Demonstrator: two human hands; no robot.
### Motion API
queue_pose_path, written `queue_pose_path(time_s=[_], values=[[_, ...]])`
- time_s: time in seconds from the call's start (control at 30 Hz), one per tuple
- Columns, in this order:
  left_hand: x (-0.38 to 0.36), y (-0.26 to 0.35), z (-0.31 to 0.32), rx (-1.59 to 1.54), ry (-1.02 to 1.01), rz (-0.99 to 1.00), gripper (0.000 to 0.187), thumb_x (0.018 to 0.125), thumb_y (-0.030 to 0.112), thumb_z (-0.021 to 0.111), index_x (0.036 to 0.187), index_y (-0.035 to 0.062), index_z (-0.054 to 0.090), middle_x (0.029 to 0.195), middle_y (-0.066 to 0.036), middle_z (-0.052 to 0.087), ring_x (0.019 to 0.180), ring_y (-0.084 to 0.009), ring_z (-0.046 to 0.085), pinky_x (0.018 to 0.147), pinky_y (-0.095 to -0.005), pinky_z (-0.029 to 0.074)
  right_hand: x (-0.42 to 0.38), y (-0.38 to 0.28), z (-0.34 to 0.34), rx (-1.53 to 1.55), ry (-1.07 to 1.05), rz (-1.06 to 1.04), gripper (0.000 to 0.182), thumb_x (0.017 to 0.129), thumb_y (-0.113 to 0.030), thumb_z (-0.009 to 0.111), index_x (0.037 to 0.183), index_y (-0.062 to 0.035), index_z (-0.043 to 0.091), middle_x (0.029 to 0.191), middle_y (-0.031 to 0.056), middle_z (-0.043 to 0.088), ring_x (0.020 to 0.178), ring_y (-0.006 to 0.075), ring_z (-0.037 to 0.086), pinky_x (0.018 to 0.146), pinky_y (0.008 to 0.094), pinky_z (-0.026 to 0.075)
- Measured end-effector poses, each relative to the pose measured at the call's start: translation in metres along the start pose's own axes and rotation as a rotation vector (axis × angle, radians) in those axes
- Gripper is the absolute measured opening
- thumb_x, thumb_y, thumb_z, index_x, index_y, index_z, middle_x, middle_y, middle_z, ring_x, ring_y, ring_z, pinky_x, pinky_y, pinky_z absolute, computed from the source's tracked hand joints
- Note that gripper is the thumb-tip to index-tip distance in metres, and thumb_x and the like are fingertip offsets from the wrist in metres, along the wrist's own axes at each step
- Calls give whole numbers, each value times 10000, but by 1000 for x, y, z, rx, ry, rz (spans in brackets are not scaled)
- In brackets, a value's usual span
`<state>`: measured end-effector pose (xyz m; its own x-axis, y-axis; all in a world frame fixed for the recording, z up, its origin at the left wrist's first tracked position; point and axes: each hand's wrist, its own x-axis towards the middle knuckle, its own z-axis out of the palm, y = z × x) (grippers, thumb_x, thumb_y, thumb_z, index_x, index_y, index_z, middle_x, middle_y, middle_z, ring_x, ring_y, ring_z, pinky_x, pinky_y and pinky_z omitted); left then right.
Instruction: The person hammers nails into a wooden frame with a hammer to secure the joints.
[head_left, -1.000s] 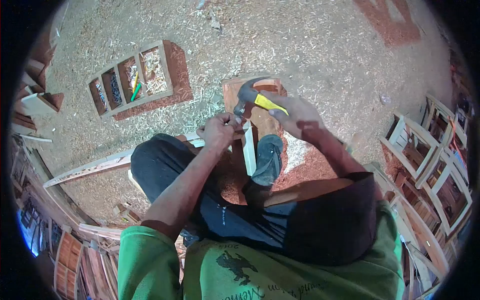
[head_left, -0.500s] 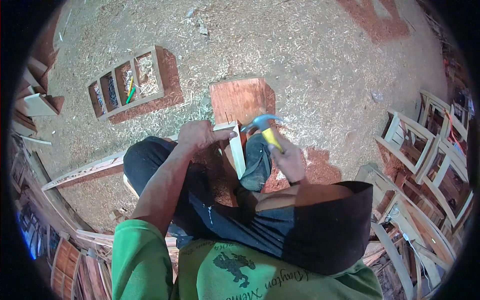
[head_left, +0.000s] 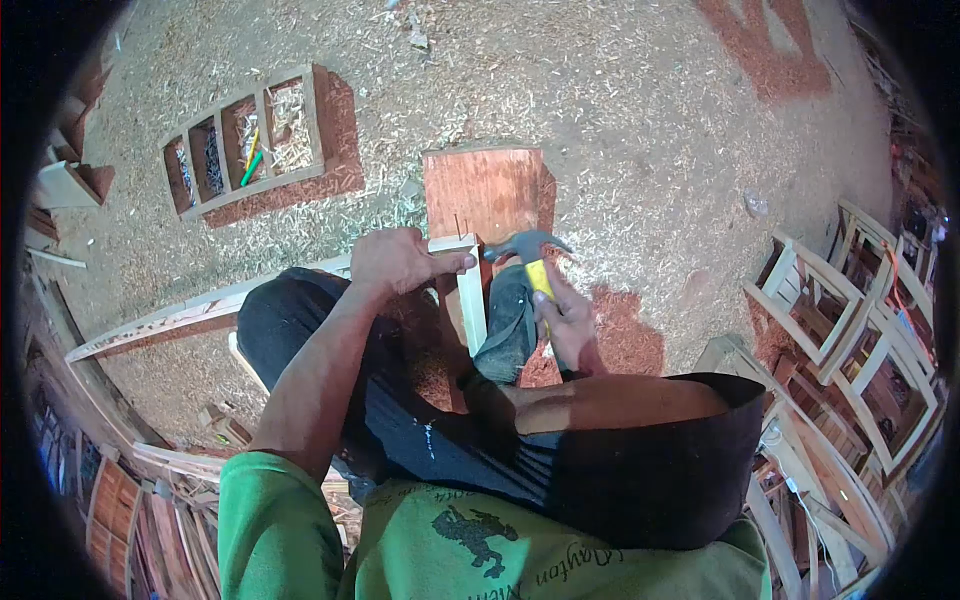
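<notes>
Between my knees two pale wood strips meet at a corner joint; the nearer wood strip (head_left: 473, 312) points toward me. My left hand (head_left: 393, 262) is closed on the other strip at this corner, its thumb stretched along the joint. My right hand (head_left: 568, 325) grips the yellow handle of a claw hammer (head_left: 527, 246). The hammer's face is at the right side of the corner, touching or very close to it. A thin nail (head_left: 458, 224) stands upright just beyond the joint. Behind lies a reddish wooden board (head_left: 483, 188) on the ground.
A divided wooden tray (head_left: 255, 185) at the upper left holds nails, a yellow pencil and a green item. A long pale slat (head_left: 190, 318) extends left past my knee. Several wooden frames (head_left: 850, 330) are piled at right. Wood shavings cover the ground.
The hammer has shifted slightly left and down toward the corner, with my right hand moving along with it. My left hand keeps its grip. The whole view has moved slightly.
</notes>
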<state>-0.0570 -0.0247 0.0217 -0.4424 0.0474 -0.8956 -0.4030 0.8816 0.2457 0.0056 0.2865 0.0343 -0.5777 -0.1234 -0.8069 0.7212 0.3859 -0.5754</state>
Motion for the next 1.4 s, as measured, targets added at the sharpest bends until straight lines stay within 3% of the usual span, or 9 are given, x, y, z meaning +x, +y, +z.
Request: queue_pose_path(time_s=[0.07,0.4,0.5,0.63,0.67,0.8,0.93,1.27,1.4], values=[[1,-1,2,-16,6,7,1008,662,1043,575,863,89,830,962,-187,798,987,-359,782,892,-472,592,2,-3,-1,5,-21,52,600,1088,-153,642,1657,-164,452,787,-43,573,644,58,501,576,249,453],[1,0,-6,-38,-35,1,1044,676,1018,597,960,37,815,994,-222,792,1019,-378,776,902,-478,592,11,-4,-1,28,33,-68,615,1086,-41,564,1676,-109,401,863,13,583,668,78,522,583,248,473],[3,-2,-2,-38,6,5,1020,675,999,618,956,39,811,986,-219,792,994,-381,777,890,-481,592,5,-13,-2,-49,-57,23,630,1086,-31,558,1685,-99,377,849,15,578,669,78,523,589,254,472],[4,-2,-5,-56,1,5,997,675,979,637,952,38,814,987,-217,793,990,-379,776,890,-484,590,12,-24,-10,-28,-54,-52,647,1077,-81,550,1691,-69,347,832,-9,566,691,66,505,611,246,445],[5,-3,-4,-53,5,4,993,677,976,639,951,37,816,986,-217,793,990,-378,777,888,-483,590,8,-20,-2,105,4,26,581,1092,-103,595,1653,-89,445,896,-36,585,738,55,508,656,243,458],[8,-4,-1,-37,-21,13,984,689,963,642,971,36,819,988,-212,794,992,-378,777,888,-480,591,12,-28,-15,63,-118,-16,554,1098,-141,587,1632,-61,464,914,-52,573,765,66,506,681,267,453],[4,-3,-6,-39,-27,12,974,709,953,634,987,39,820,988,-215,793,997,-380,777,891,-482,591,9,-3,-7,14,-51,-14,517,1084,-175,622,1569,-22,528,934,-46,596,807,58,505,701,259,448],[5,-3,-6,-25,-21,56,972,750,948,609,998,31,817,984,-213,793,996,-376,778,899,-482,594,17,-16,-21,43,-146,-1,483,1083,-183,619,1548,-64,562,969,-29,652,747,69,536,648,280,465],[5,-7,-1,-32,20,84,973,774,954,586,977,30,816,962,-214,790,976,-379,779,885,-487,597,33,-60,-38,-375,-113,-114,501,1063,-217,675,1546,-130,577,995,11,729,717,108,608,614,312,496]])
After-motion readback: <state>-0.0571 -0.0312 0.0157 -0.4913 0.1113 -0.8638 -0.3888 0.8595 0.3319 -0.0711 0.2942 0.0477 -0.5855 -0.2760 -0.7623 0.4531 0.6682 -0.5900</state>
